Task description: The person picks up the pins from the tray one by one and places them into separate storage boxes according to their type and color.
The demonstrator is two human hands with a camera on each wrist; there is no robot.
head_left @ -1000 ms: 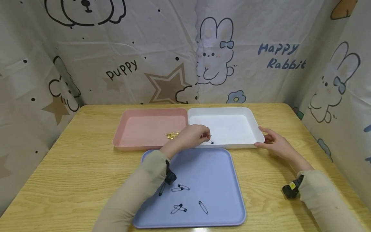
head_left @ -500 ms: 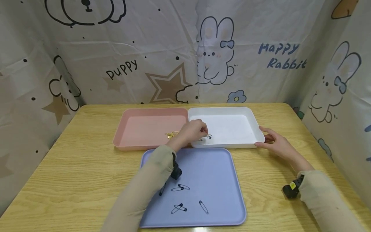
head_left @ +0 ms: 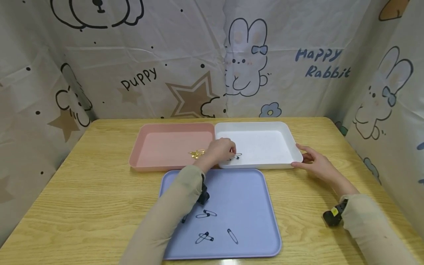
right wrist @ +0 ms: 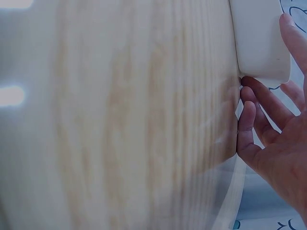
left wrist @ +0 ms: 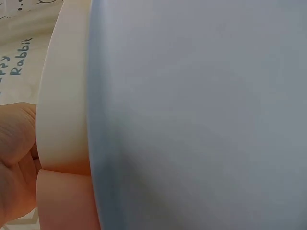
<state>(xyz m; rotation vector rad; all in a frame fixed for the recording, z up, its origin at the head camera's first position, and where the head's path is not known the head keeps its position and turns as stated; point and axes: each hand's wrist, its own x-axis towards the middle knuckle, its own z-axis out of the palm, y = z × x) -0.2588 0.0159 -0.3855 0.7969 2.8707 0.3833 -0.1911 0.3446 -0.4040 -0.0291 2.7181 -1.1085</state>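
Observation:
Bent fingers of my left hand reach low into the white tray, over its left front part. At the fingertips shows a black-headed safety pin, pinched and partly covered by the hand. Other pin ends peek out close by. My right hand holds the right front corner of the white tray, thumb at the front edge and fingers along the side. In the right wrist view the fingers of that hand bend against the tray's corner. Several black safety pins lie on the blue tray.
A pink tray stands against the left side of the white one, with a small heap of gold safety pins near its right front. The blue tray sits in front of both on the wooden table. A printed cloth hangs behind.
My left hand has shifted slightly left and back within the white tray, and the pin at its fingertips has shifted left too. The right hand has stayed at the tray's corner.

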